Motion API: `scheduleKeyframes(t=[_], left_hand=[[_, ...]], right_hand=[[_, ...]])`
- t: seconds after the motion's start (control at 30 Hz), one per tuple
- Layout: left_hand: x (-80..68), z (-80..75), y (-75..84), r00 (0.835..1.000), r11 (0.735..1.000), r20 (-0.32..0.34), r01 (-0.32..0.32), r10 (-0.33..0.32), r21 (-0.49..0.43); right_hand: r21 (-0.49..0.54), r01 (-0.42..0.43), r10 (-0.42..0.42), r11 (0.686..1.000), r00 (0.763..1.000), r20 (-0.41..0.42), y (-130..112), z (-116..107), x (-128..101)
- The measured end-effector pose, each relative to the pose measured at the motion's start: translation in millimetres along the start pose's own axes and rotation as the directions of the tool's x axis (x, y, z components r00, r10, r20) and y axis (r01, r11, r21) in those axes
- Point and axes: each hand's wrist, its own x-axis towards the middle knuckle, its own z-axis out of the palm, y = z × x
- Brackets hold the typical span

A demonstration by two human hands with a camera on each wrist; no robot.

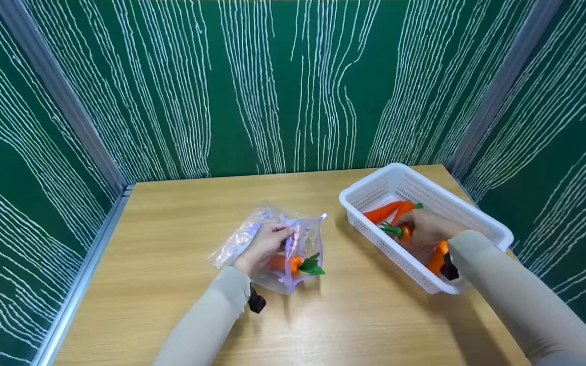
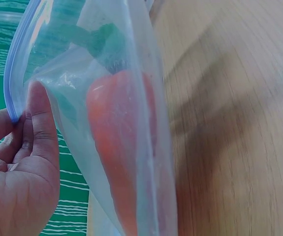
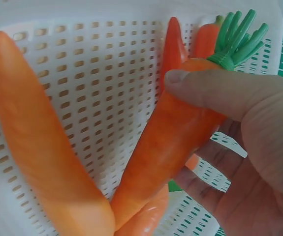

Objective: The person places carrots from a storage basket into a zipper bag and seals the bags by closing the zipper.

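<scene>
My left hand (image 1: 268,243) pinches the rim of a clear zip bag (image 2: 77,78) with a purple zip edge, holding its mouth apart. Inside the bag lies a carrot (image 2: 119,132), its green leaves (image 1: 312,265) poking out of the opening in the head view. Over in the white basket (image 1: 374,235), my right hand (image 1: 422,227) grips another carrot (image 3: 173,132) with short green stalks, thumb on one side and fingers on the other. A plain orange carrot (image 3: 45,147) lies beside it, and red-orange ones (image 3: 173,49) sit farther along the basket.
The perforated basket stands at the right of the wooden table (image 1: 171,218). Green walls (image 1: 303,101) with white wavy lines enclose the back and sides, with grey metal posts (image 1: 501,86) at the corners. A black wrist camera (image 1: 256,301) is strapped to the left wrist.
</scene>
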Motion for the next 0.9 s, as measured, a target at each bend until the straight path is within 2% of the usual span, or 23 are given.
scheduleKeyframes(t=[0.1, 0.37, 0.53, 0.67, 0.77, 0.9], left_hand=[[0.9, 0.0, -1.1, 1.0, 1.0, -0.005, 0.006, -0.006, -0.005], [1.3, 1.2, -0.9, 1.0, 1.0, -0.014, 0.017, -0.018, -0.015], [0.1, 1.3, 0.0, 0.999, 1.0, -0.022, 0.03, -0.03, -0.006], [1.4, 2.3, 0.0, 1.0, 0.999, -0.026, -0.002, 0.001, -0.034], [2.6, 2.0, -0.5, 0.999, 0.999, -0.032, -0.022, 0.02, -0.045], [2.5, 0.1, -0.4, 0.999, 1.0, -0.035, -0.015, 0.014, -0.021]], right_hand=[[0.002, 0.039, -0.039, 0.999, 0.999, -0.022, -3, -3, -1], [0.087, -0.002, 0.004, 0.996, 1.0, -0.021, -7, -7, -6], [0.075, 0.054, -0.05, 0.996, 0.997, -0.058, -8, -11, -6], [0.046, 0.108, -0.102, 0.993, 0.989, -0.104, -9, -14, -6], [0.055, 0.111, -0.104, 0.992, 0.987, -0.12, -12, -18, -7], [0.084, 0.079, -0.068, 0.993, 0.99, -0.125, -18, -21, -9]])
